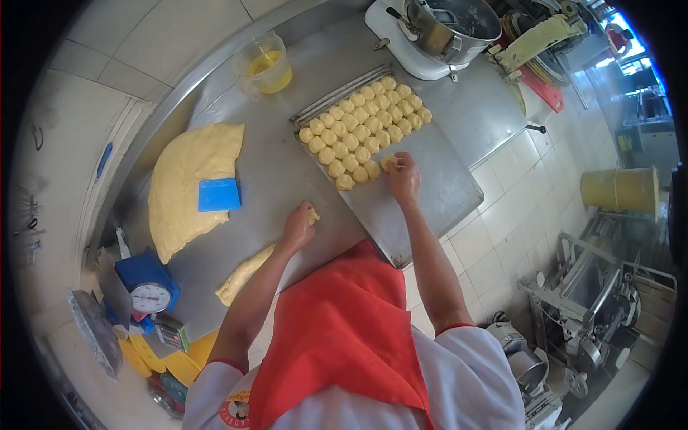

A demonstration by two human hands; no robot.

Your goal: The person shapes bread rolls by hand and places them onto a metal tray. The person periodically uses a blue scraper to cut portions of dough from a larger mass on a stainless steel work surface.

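Note:
My right hand [405, 178] is closed on a dough ball [389, 163] at the near edge of the rows on a metal baking tray [437, 172]. Several rows of pale yellow dough balls [362, 120] fill the tray's far part. Over the steel table, my left hand [298, 228] grips a small dough piece [313, 215] that sticks out past its fingers. A long strip of dough [245, 275] lies beneath my left forearm, partly hidden by it. On the left, a blue plastic scraper [218, 195] rests on a large flat slab of dough [188, 175].
A clear jug with yellow liquid [270, 70] stands at the far side of the steel table [315, 179]. A mixer bowl [459, 32] is at the back right, a blue dial scale [149, 287] at the near left. A yellow bucket [618, 192] and machinery [584, 308] stand to the right.

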